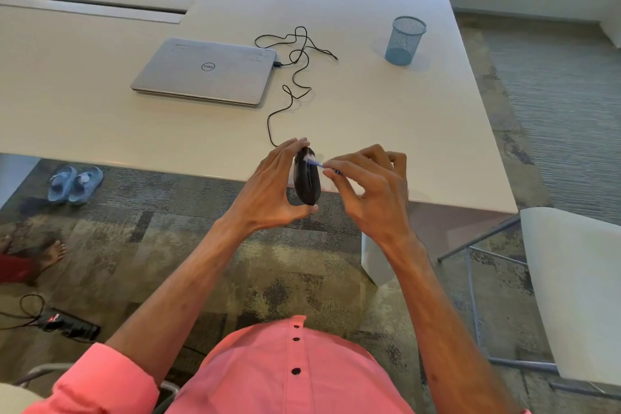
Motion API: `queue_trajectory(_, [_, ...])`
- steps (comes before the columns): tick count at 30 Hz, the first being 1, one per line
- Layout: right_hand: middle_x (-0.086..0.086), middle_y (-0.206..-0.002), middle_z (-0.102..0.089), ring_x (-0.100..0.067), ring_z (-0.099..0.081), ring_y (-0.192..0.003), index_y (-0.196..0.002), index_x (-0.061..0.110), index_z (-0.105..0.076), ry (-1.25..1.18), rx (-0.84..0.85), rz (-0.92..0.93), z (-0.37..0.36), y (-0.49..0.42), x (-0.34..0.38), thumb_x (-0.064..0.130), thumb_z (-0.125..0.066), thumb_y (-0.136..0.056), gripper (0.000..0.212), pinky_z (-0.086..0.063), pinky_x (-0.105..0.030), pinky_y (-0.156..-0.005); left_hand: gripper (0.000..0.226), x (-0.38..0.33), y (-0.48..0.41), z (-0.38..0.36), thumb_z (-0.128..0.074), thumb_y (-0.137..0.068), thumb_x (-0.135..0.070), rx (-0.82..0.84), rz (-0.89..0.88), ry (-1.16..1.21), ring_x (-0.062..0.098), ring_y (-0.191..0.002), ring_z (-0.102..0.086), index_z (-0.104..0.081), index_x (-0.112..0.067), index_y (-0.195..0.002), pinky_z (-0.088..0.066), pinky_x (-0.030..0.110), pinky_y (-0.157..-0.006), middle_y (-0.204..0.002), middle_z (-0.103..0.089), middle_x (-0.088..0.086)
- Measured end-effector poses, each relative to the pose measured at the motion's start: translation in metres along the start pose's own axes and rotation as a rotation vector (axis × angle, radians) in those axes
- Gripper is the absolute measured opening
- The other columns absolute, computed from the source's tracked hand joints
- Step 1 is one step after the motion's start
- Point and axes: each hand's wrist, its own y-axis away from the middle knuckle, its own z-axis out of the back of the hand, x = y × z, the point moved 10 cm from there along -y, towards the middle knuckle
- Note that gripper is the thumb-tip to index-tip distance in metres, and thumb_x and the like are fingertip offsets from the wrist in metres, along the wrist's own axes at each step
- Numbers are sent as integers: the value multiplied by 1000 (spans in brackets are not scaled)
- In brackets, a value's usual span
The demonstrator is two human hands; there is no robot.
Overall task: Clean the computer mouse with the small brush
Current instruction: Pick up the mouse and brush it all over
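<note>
Black mouse (306, 178), gripped by the left hand (268, 191) at the tabletop's (386, 111) near edge, is mid-brushing; the right hand (366, 185), pinching the brush (317, 163), likely sweeps onward next.

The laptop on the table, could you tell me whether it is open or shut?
Shut. The laptop lies flat on the table with its lid down, logo facing up, no screen or keyboard showing.

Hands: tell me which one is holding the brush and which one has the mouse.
The right hand pinches the small blue brush, bristles against the mouse. The left hand grips the black mouse end to end, holding it raised at the table edge.
</note>
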Motion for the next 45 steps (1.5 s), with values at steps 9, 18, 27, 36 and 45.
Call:
queue_trajectory(9, [16, -79, -78, -2, -60, -69, -93, 29, -87, -67, 301, -38, -4, 9, -6, 38, -76, -104, 19, -32, -16, -93, 133, -4, 1, 0, -91, -78, -74, -12, -1, 12, 17, -172, -28, -20, -25, -179, -23, 39, -139, -186, -27, -5])
queue_trajectory(18, [17, -109, -83, -12, -63, -55, -113, 27, -86, -45, -58, -161, 10, -3, -3, 37, -71, -112, 18, -52, -38, -62, 129, -11, -1, 0, -93, -78, -65, -20, -22, -14, 14, -175, -21, -22, -25, -178, -23, 37, -137, -186, -25, -8])
queue_trajectory(27, [22, -75, -74, 2, -51, -55, -93, 35, -85, -40, 302, 14, -4, 4, -1, 40, -71, -104, 19, -40, -22, -57, 130, -7, 3, -1, -88, -78, -76, -9, 5, -4, 2, -169, -20, -21, -26, -178, -12, 23, -135, -186, -25, -8])
queue_trajectory(36, [19, -117, -83, -11, -67, -60, -116, 27, -87, -36, 63, -53, 10, -10, 0, 35, -73, -111, 17, -55, -36, -56, 129, -7, 2, -5, -96, -75, -62, -4, 4, 37, 6, -168, -27, -22, -29, -175, -25, 34, -134, -179, -25, -23])
queue_trajectory(45, [18, -77, -77, -4, -58, -56, -96, 34, -87, -46, 428, 3, -9, 18, -7, 37, -77, -106, 14, -44, -24, -54, 134, 1, 5, -10, -97, -74, -72, -4, 34, 63, 17, -166, -35, -20, -29, -175, -32, 41, -135, -182, -29, -6])
